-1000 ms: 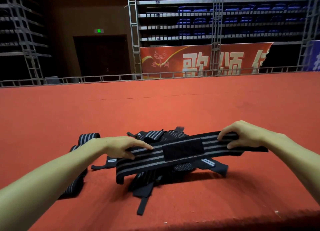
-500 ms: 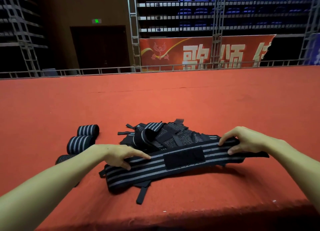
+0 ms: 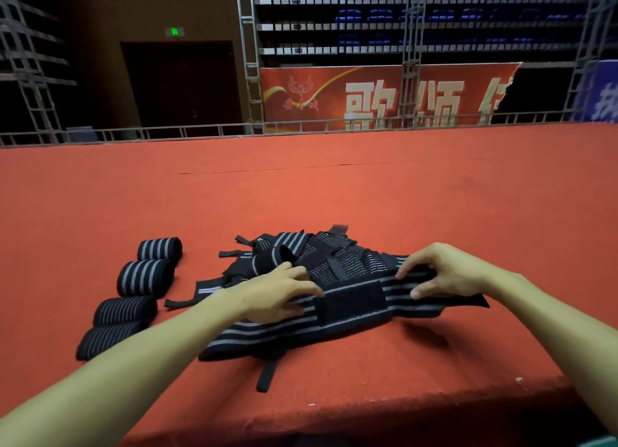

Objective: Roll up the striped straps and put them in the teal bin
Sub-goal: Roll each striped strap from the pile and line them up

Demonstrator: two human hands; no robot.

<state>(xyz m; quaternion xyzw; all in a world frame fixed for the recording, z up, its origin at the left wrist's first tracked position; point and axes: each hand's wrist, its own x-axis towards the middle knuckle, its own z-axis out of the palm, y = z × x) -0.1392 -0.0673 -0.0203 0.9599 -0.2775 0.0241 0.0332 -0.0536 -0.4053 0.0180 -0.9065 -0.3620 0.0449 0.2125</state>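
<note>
Rolled straps (image 3: 145, 277): four finished rolls, black with grey stripes, in a row near the left side of the counter (image 3: 334, 195). The row runs from the near-left toward the far-right, and each roll lies on its side.
Left hand (image 3: 277, 292): lies palm down on the left half of the striped strap, fingers spread and nearly straight, pressing on the fabric and not closed round it.
Striped strap (image 3: 301, 329): stretched out flat near the front edge of the counter, between the two hands. Its long axis runs left to right, the left end nearer the front edge and the right end a little farther back.
Strap look: a wide black band with thin grey stripes running along its length. A plain black fastening patch (image 3: 351, 304) sits across the middle.
Loose tab (image 3: 267, 374): a narrow black strip poking out from under the strap toward the front edge.
Pile (image 3: 321, 256): more unrolled straps in a tangled heap just behind the stretched one, touching it.
Right hand (image 3: 448, 272): grips the right end of the strap, fingers curled over the far edge and thumb on the near side.
</note>
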